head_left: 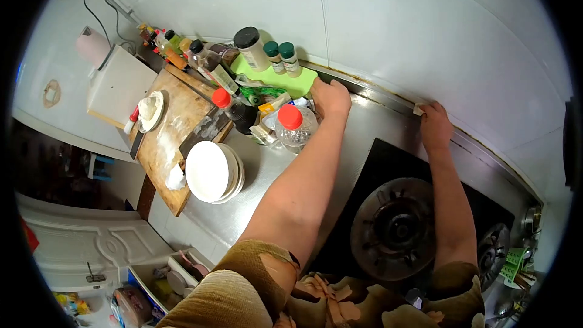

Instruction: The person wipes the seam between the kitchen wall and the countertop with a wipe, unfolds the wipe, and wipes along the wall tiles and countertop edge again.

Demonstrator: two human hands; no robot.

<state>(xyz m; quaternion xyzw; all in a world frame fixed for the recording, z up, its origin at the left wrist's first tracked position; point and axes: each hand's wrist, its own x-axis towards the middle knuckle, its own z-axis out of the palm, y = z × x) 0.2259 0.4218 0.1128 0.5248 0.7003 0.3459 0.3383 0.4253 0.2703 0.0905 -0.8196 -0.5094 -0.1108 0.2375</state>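
Observation:
My left hand (331, 98) is closed on the right end of a green tray (297, 85), which bears a black-lidded jar (255, 54) and two green-capped spice bottles (289, 61). My right hand (436, 124) is at the back ledge by the wall, its fingers closed on a small pale cloth (418, 109). Close to my left forearm stand a clear jar with a red lid (296, 129) and a dark bottle with a red cap (243, 116).
Left of my arm, stacked white bowls (209, 171) stand beside a floury wooden board (167, 140) with a cleaver. A black gas stove (395, 231) lies under my right forearm. More bottles (209, 64) line the wall.

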